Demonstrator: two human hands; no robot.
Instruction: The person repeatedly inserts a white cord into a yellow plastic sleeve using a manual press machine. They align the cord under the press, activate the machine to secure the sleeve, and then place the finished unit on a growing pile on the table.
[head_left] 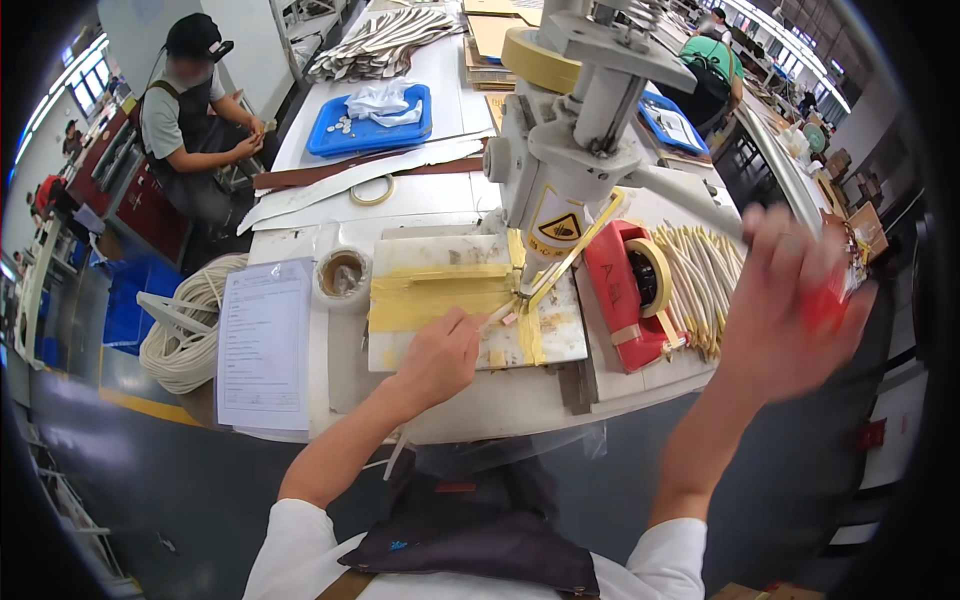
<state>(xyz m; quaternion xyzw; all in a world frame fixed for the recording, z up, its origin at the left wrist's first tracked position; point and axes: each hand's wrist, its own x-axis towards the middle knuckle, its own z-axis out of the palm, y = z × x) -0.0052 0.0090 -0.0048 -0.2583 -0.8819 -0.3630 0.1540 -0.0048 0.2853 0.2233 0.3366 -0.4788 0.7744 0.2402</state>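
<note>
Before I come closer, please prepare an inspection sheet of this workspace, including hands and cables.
Surface: white table, bearing a yellow-taped board.
Job's things: press, pale cord at its tip; cord bundle beside red tape dispenser.
Clutter: tape roll, paper sheet, blue tray.
Hands: left hand has its grip on the cord; right hand, blurred, at the press lever; grip unclear.
Cables: power leads, nothing seen; the pale coil looks like cord.
Surroundings: co-worker at left, apparently seated.

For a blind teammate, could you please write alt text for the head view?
A person's left hand holds a pale cord at the foot of a bench press, the blurred right hand at its lever. A red tape dispenser stands alongside.
</note>
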